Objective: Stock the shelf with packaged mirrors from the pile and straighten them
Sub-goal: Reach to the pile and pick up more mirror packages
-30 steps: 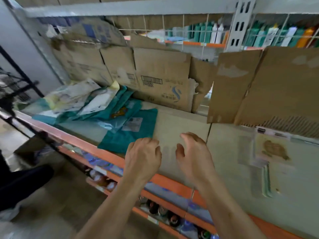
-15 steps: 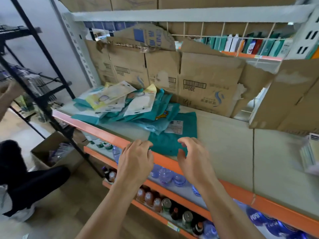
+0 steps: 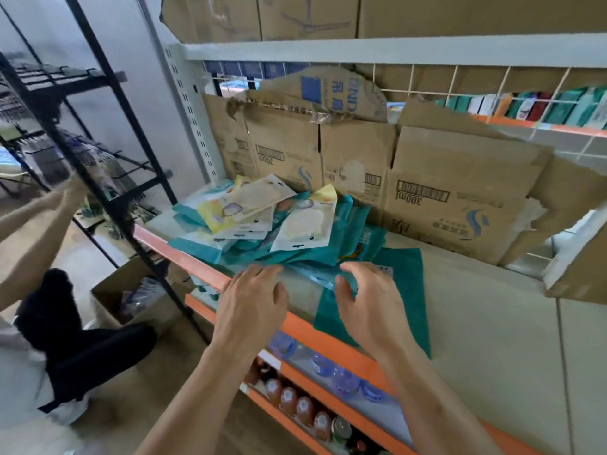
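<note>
The shelf (image 3: 476,323) fills most of the view, its pale deck running right behind an orange front rail. Torn cardboard boxes (image 3: 453,205) stand along its back. At its left end lies the pile of packaged mirrors (image 3: 272,221), a loose heap of teal and pale flat packs overlapping at all angles. One teal pack (image 3: 404,290) sits flat at the pile's near right edge and reaches the front rail.

A second ago both hands hovered over bare deck with the pile well off to the left. Now the view has swung left and the pile sits straight ahead of them. The right grip (image 3: 371,307) is spread over the teal pack, fingers loosely curved and closed on nothing; whether the fingertips touch the pack cannot be told. The left grip (image 3: 249,310) hangs over the front rail, fingers relaxed, empty, its tips just short of the pile's front edge.

So the reach to the pile looks nearly done, and the pick-up has not begun. No pack yet stands straightened on the open deck to the right.
</note>
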